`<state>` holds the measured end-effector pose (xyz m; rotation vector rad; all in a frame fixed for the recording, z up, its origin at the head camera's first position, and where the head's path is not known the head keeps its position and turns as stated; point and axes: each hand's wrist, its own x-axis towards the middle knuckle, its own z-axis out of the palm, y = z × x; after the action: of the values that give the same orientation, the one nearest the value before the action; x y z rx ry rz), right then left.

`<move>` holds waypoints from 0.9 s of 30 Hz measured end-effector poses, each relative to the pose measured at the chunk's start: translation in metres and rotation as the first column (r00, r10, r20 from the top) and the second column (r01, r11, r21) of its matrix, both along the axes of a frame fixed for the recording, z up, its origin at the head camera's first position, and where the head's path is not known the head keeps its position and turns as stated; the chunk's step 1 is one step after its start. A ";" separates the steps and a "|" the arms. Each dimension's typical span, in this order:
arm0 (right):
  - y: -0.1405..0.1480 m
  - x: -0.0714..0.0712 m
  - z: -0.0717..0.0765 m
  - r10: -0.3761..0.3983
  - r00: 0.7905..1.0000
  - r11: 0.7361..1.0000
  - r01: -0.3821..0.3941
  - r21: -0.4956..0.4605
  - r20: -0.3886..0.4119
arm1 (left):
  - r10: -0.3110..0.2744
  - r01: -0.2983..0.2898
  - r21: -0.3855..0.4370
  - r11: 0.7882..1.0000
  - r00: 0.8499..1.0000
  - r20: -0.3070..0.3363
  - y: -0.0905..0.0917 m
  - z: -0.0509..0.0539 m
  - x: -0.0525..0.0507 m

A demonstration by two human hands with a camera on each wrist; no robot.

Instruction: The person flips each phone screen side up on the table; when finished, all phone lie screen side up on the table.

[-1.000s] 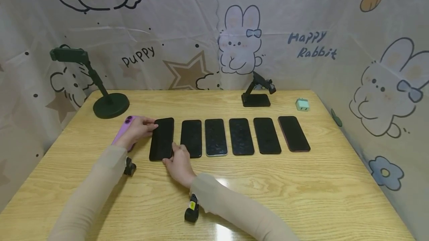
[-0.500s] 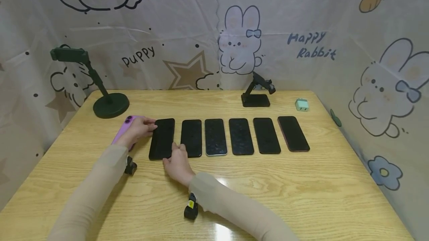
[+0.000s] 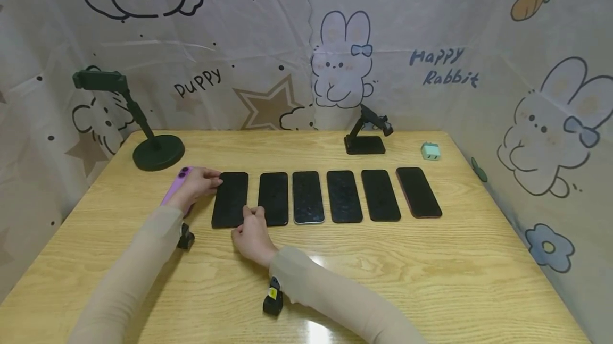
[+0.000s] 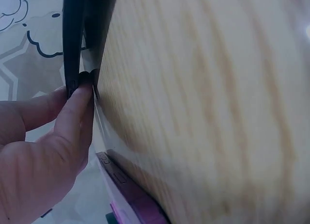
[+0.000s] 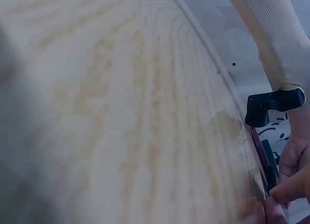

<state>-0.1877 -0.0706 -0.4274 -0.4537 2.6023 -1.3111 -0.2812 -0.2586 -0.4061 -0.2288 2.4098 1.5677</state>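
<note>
In the head view, a black-screened phone point(image 3: 231, 200) lies at the left end of a row of dark phones. My left hand point(image 3: 195, 187) grips its upper left edge between thumb and fingers; the left wrist view shows this hand point(image 4: 43, 146) close up at the phone's side point(image 4: 73, 40). At the lower right corner, my right hand point(image 3: 254, 235) holds the same phone, fingers along the right edge and thumb by the bottom. Beneath my left hand lies a purple phone point(image 3: 171, 189), camera side up, partly hidden. Close by on the right is another dark phone point(image 3: 273, 195).
Several more phones continue the row, ending with a red-edged one point(image 3: 419, 192). Behind stand a dark green phone stand point(image 3: 158, 151), a small black stand point(image 3: 365, 144) and a mint charger plug point(image 3: 430, 151). A printed curtain point(image 3: 268, 30) hangs around the wooden table point(image 3: 383, 280).
The held phone has come down slightly and straightened, its top edge now nearer the line of its neighbours. Both hands keep their places at its edges, with the right shifting a little.
</note>
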 end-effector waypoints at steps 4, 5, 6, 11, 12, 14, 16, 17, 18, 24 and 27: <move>0.001 0.000 0.000 -0.002 1.000 1.000 0.001 -0.013 -0.003 | -0.019 0.017 -0.094 0.995 0.999 -0.028 0.003 0.002 -0.001; 0.001 0.000 0.000 -0.002 1.000 1.000 0.002 -0.016 -0.005 | -0.023 0.019 -0.119 0.993 0.999 -0.033 0.003 0.003 -0.001; 0.001 0.000 -0.001 -0.002 1.000 1.000 0.002 -0.020 -0.007 | -0.026 0.021 -0.144 0.989 0.999 -0.038 0.004 0.003 -0.001; 0.002 0.001 0.000 -0.003 1.000 0.999 0.003 -0.033 -0.007 | -0.024 0.015 -0.211 0.977 0.999 -0.040 0.006 0.002 -0.002; 0.002 0.002 0.000 -0.002 1.000 0.999 0.002 -0.035 -0.008 | -0.025 0.015 -0.224 0.974 0.999 -0.043 0.006 0.002 -0.002; 0.002 0.002 0.000 0.001 1.000 0.999 -0.001 -0.043 -0.009 | -0.028 0.016 -0.244 0.970 0.999 -0.046 0.005 0.001 -0.003; 0.002 0.002 0.000 0.003 1.000 0.999 -0.003 -0.049 -0.009 | -0.029 0.016 -0.254 0.967 0.998 -0.047 0.005 0.000 -0.003; 0.003 0.002 0.000 0.004 1.000 0.999 -0.005 -0.050 -0.008 | -0.030 0.017 -0.260 0.965 0.998 -0.047 0.005 0.000 -0.003; 0.003 0.002 0.000 0.004 1.000 0.999 -0.005 -0.048 -0.008 | -0.033 0.019 -0.261 0.965 0.998 -0.050 0.005 0.000 -0.003; 0.002 0.003 0.001 0.005 1.000 0.999 -0.005 -0.045 0.000 | -0.048 0.024 -0.311 0.950 0.996 -0.069 0.007 0.002 0.000; 0.002 0.003 0.001 0.005 1.000 0.999 -0.006 -0.044 -0.004 | -0.051 0.022 -0.338 0.941 0.996 -0.076 0.009 0.004 0.002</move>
<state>-0.1845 -0.0689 -0.4265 -0.4704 2.5774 -1.3697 -0.2792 -0.2495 -0.4021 -0.1828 2.7221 1.1596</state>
